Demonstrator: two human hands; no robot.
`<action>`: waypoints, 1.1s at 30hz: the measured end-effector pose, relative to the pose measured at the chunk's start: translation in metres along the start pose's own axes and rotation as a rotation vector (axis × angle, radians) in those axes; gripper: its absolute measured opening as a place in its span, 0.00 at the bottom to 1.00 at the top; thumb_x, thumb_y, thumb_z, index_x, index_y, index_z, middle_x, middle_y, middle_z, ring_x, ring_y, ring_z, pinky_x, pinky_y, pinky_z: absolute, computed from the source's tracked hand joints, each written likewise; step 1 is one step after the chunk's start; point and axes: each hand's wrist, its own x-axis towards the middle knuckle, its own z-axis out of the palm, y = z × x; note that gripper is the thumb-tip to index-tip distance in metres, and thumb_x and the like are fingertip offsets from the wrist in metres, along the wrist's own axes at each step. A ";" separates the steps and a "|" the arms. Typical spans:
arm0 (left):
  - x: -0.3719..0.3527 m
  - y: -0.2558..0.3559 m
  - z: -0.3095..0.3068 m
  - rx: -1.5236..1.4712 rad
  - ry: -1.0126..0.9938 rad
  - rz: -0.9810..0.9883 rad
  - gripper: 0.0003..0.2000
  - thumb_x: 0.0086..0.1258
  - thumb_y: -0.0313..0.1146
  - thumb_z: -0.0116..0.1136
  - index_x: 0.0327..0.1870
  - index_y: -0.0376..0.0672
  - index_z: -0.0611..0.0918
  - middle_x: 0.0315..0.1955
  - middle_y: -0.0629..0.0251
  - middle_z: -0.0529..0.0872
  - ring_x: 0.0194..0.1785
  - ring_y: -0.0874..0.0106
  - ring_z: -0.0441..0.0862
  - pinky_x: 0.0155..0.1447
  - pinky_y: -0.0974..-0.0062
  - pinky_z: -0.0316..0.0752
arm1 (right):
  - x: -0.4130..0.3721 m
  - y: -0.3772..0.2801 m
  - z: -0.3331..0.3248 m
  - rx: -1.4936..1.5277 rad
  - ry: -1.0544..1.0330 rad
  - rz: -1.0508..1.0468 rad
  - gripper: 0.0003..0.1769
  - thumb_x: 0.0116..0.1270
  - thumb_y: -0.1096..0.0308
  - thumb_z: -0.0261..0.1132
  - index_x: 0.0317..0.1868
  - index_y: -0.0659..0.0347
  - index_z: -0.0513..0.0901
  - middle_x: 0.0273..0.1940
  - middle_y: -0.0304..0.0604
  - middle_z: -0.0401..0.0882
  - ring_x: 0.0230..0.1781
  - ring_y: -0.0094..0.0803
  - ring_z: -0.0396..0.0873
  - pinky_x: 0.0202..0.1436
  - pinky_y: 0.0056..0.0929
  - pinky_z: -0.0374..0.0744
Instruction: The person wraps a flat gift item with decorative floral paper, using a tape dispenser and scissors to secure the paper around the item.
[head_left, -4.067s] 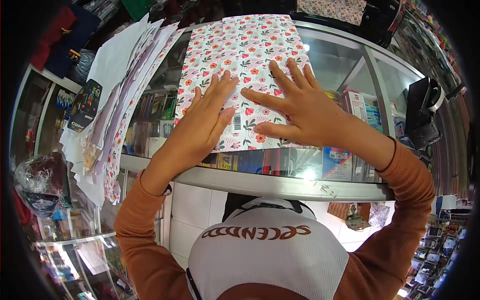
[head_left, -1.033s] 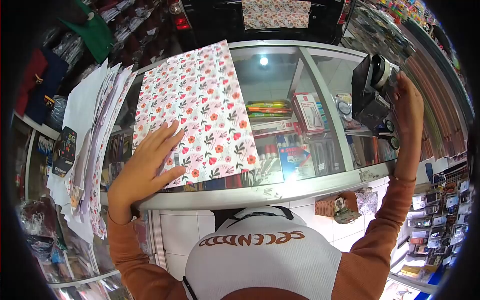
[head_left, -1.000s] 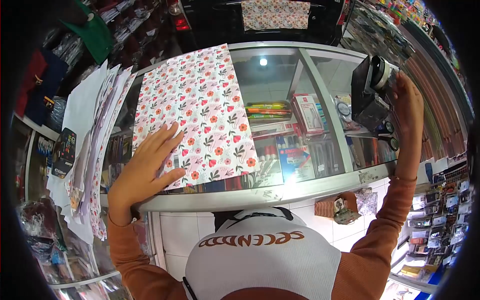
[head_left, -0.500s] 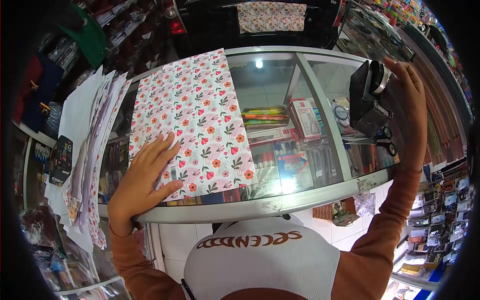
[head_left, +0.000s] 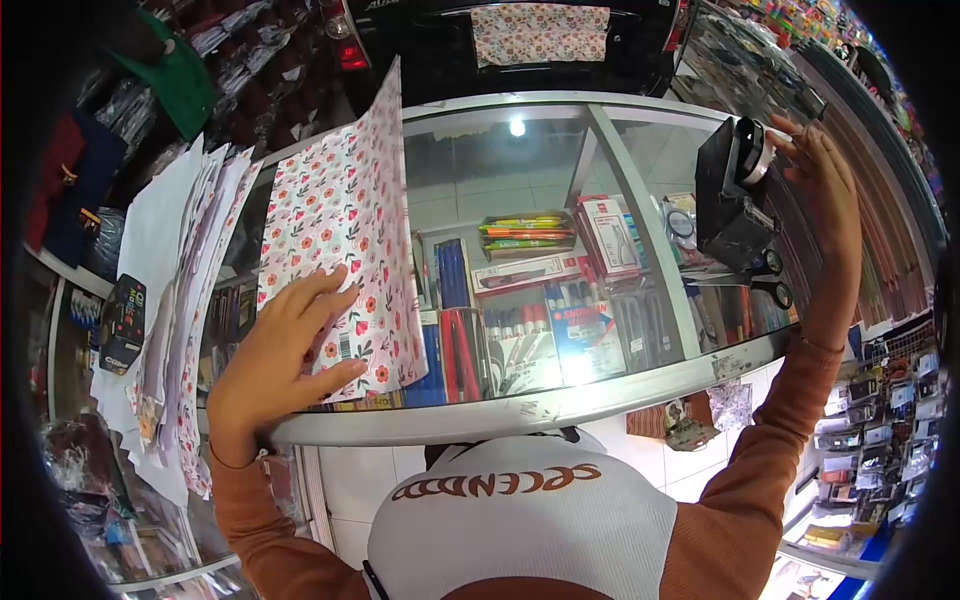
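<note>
My left hand (head_left: 285, 350) lies with spread fingers on a sheet of floral wrapping paper (head_left: 325, 220). The sheet rests on the glass counter, and its right side curls upward. Beside the black tape dispenser (head_left: 722, 190), my right hand (head_left: 822, 175) has its fingers apart, with the fingertips right at the tape roll (head_left: 757, 158). A pair of scissors (head_left: 768, 280) lies just below the dispenser.
Pens, markers and boxes show through the glass display counter (head_left: 470, 140). A stack of papers (head_left: 170, 250) stands at the left with a small black box (head_left: 123, 322). Behind the counter is a black vehicle (head_left: 420, 50).
The right side of the wrapping paper has lifted and curled toward the left, uncovering more glass. My right hand has shifted slightly right and down by the tape roll; my left hand stays on the paper.
</note>
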 end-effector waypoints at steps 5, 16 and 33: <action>0.009 0.002 -0.009 0.006 -0.024 0.030 0.30 0.58 0.47 0.69 0.59 0.40 0.76 0.61 0.51 0.73 0.64 0.53 0.70 0.68 0.61 0.65 | -0.029 0.002 0.009 -0.050 -0.045 -0.029 0.20 0.78 0.55 0.51 0.53 0.63 0.79 0.58 0.46 0.80 0.58 0.26 0.78 0.49 0.18 0.72; 0.013 0.001 -0.008 0.056 -0.025 0.057 0.30 0.57 0.47 0.69 0.57 0.38 0.77 0.59 0.50 0.73 0.63 0.51 0.70 0.66 0.60 0.67 | -0.045 0.004 0.001 0.171 -0.264 0.163 0.11 0.77 0.63 0.53 0.40 0.62 0.74 0.53 0.56 0.81 0.48 0.29 0.82 0.40 0.15 0.75; 0.010 0.000 -0.008 0.072 -0.007 0.057 0.31 0.57 0.47 0.69 0.59 0.39 0.76 0.60 0.50 0.73 0.64 0.51 0.68 0.68 0.58 0.64 | -0.074 -0.022 0.008 -0.358 -0.019 -0.270 0.13 0.74 0.64 0.57 0.37 0.64 0.81 0.60 0.44 0.71 0.52 0.24 0.72 0.56 0.23 0.70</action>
